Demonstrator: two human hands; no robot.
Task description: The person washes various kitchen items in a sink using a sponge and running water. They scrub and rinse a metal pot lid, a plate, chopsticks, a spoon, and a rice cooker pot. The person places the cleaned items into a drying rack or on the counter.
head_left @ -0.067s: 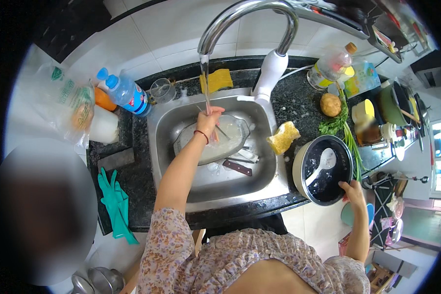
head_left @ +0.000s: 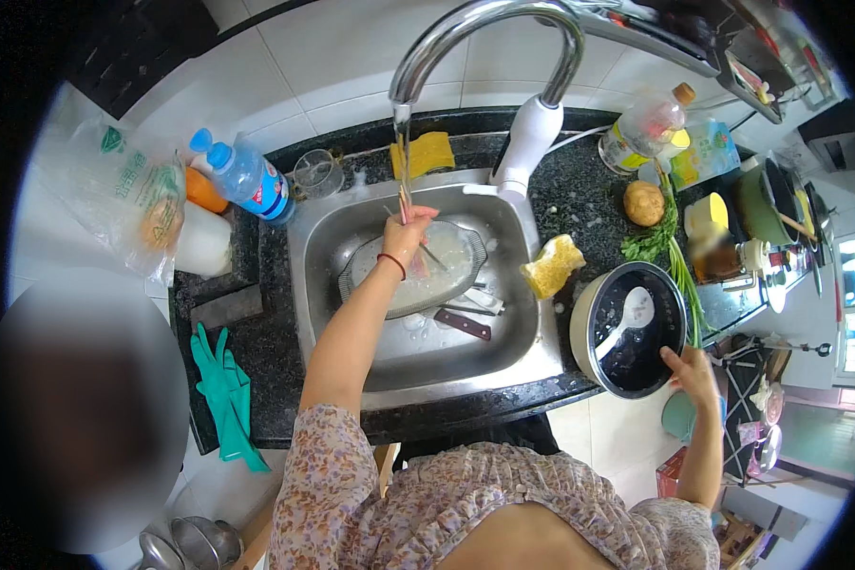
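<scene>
Under the running faucet [head_left: 484, 19], my left hand [head_left: 408, 235] is closed round some thin chopsticks [head_left: 406, 195]. Their upper ends stand in the water stream, and a thin grey stick-like piece slants out below the fingers. Beneath the hand, a clear ribbed glass dish [head_left: 456, 255] with cloudy water sits in the steel sink [head_left: 389, 378]. A knife with a brown handle [head_left: 463, 324] lies beside it, partly under the dish. My right hand [head_left: 693, 375] grips the rim of a round dark-lined pot [head_left: 579, 328], thumb inside. A white spoon [head_left: 627, 321] rests in the pot.
A yellow sponge [head_left: 553, 266] lies between sink and pot. Behind the pot are a potato [head_left: 644, 203] and green stalks [head_left: 674, 242]. Green gloves [head_left: 223, 394] hang over the counter's left front edge. A blue-capped bottle [head_left: 252, 185] and a glass [head_left: 317, 175] stand back left.
The chopsticks in my left hand now show above the fingers, up in the water stream. My right hand stays on the pot's rim.
</scene>
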